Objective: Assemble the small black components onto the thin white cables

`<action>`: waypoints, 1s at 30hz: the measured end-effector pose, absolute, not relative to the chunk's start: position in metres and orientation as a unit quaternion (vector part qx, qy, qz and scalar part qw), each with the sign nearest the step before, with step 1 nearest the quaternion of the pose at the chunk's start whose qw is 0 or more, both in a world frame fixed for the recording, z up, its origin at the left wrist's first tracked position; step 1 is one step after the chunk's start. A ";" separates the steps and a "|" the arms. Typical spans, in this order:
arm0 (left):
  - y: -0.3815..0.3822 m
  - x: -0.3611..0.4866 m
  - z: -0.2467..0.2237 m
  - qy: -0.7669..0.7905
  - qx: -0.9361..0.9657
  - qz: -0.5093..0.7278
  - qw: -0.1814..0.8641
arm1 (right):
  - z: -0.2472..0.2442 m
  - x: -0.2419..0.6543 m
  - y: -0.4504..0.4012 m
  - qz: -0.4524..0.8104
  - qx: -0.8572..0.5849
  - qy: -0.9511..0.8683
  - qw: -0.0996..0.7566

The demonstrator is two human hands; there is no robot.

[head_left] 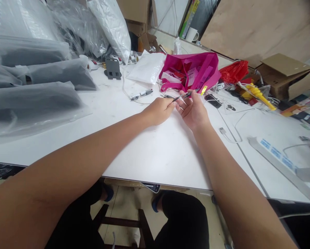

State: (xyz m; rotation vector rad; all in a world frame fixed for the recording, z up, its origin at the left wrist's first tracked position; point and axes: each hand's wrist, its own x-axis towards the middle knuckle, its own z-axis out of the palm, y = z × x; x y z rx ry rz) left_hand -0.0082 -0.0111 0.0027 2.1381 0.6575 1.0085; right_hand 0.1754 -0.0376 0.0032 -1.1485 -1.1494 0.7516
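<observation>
Left hand (161,110), fingers closed, grips a pen-like object (179,97); half-curled right hand (195,112) pinches its far end. Magenta bag (213,74), 12 o'clock, contains small packages (172,76).

Bare left hand (158,111) close beside bare right hand (193,112), near centre

The bare left forearm (98,145) slants from lower left, its fingers curled under; the bare right forearm (230,166) rises from lower right, palm upturned, fingers bent.
</observation>
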 end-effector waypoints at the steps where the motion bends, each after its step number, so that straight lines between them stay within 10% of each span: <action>1: -0.012 -0.008 0.003 0.254 0.821 0.386 0.336 | 0.003 0.177 -0.037 0.314 -0.501 -0.508 0.627; 30: 0.002 -0.012 0.006 0.327 0.761 0.432 0.358 | 0.015 0.173 -0.043 0.386 -0.468 -0.311 0.731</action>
